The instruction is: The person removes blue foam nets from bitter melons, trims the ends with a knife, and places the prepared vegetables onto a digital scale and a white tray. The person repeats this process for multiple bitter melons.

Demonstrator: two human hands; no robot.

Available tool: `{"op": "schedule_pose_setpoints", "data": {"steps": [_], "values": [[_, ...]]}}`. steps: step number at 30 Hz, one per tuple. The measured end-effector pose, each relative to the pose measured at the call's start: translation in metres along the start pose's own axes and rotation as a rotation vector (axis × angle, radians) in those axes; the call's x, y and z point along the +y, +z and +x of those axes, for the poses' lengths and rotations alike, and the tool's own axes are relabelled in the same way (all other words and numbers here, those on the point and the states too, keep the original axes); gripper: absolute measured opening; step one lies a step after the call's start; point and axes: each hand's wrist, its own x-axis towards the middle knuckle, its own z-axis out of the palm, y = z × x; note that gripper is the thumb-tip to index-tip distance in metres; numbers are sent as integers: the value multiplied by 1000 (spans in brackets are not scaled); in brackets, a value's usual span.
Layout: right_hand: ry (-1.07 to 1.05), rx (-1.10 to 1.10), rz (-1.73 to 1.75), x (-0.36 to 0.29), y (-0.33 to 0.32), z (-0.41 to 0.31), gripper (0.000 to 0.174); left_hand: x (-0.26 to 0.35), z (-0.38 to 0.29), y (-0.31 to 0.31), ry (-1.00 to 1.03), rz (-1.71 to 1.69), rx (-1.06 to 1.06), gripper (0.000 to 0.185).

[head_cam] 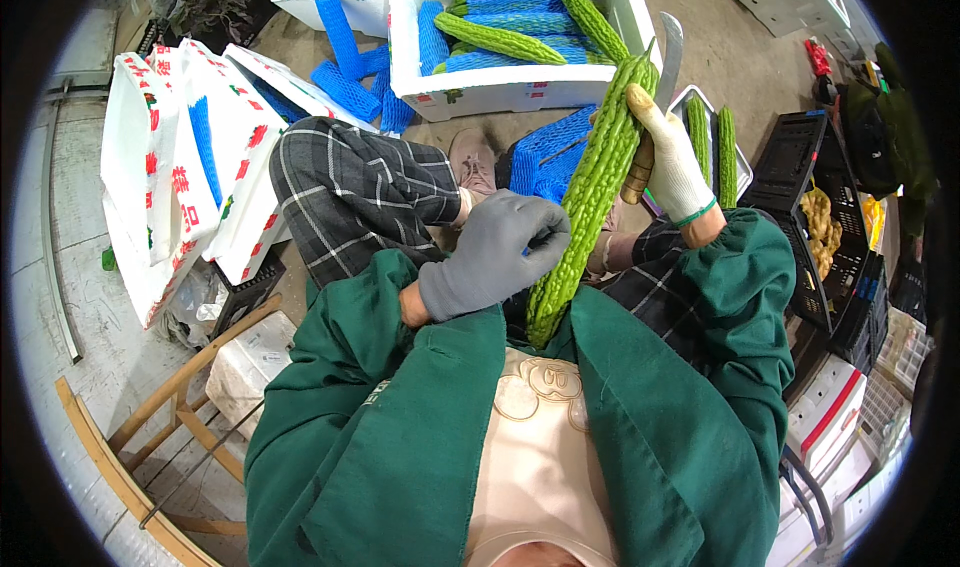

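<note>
A long, bumpy green bitter melon (592,184) slants upward from my lap, its stem end at the top. My right hand (671,154), in a white knit glove, grips its upper part. The same hand also keeps hold of a curved knife (670,60), blade upward and wooden handle below the palm. Beside the melon's lower half is my left hand (499,248) in a grey glove, fingers curled in. A small fleck of blue shows at those fingers; whether they pinch it is unclear. Blue foam netting sleeves (551,150) lie between my feet.
Ahead stands a white foam box (517,94) of bitter melons, several in blue netting. Two bare melons (726,158) lie in a tray at right. Foam box lids (169,184) lean at left above a wooden stool (135,484). Black crates (784,162) stand at right.
</note>
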Motion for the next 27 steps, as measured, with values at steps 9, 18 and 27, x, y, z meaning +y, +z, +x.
{"op": "schedule_pose_setpoints", "data": {"steps": [9,18,27], "values": [[46,-41,15,-2,-6,-1,59,-49,7,-34,2,563,349,20],[25,-10,26,1,-5,2,59,-45,12,-5,-411,-603,-47,52],[42,-28,-10,-2,-3,0,62,-7,28,29,-464,-942,-213,60]]}}
